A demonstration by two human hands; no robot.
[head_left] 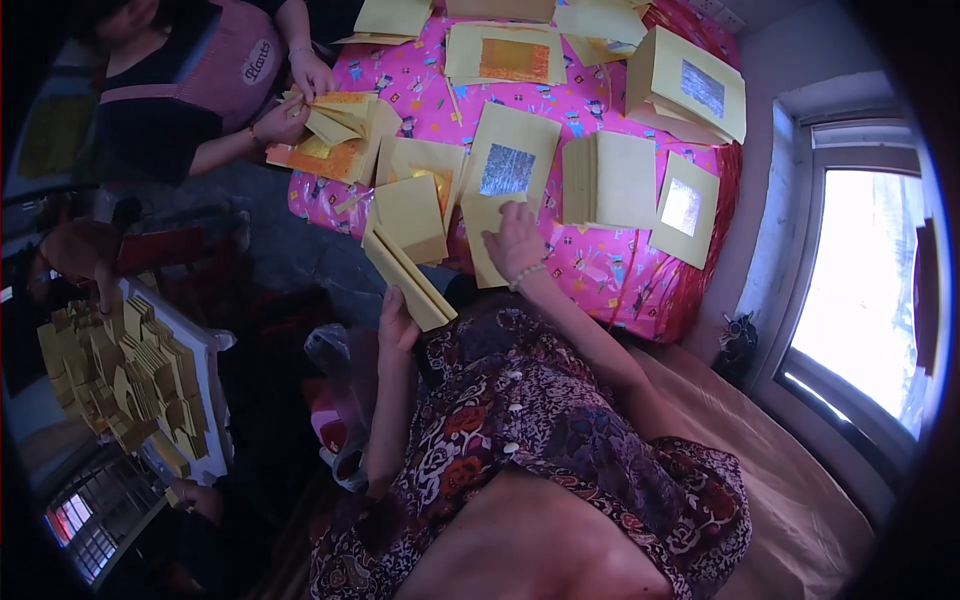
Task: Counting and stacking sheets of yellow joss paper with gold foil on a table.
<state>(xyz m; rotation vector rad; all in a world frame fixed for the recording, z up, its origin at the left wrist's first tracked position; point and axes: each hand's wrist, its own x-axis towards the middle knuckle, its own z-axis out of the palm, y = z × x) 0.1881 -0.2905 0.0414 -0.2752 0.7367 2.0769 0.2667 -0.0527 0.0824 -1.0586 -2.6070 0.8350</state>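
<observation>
My left hand is closed around the lower end of a thick, narrow bundle of folded yellow paper, which tilts near the table's front edge. To its right, my right hand lies with fingers apart on a yellow joss paper sheet whose upper part is folded over. Just beyond that sheet is a larger yellow sheet with a silver foil square. Loose yellow sheets lie beside the bundle, partly covering a gold-foiled sheet.
A pink patterned cloth covers the table. Paper stacks and a silver-foiled sheet lie to the right. At the far left a co-worker's hands handle gold-foiled paper. A white table at left holds many folded papers. A window stands right.
</observation>
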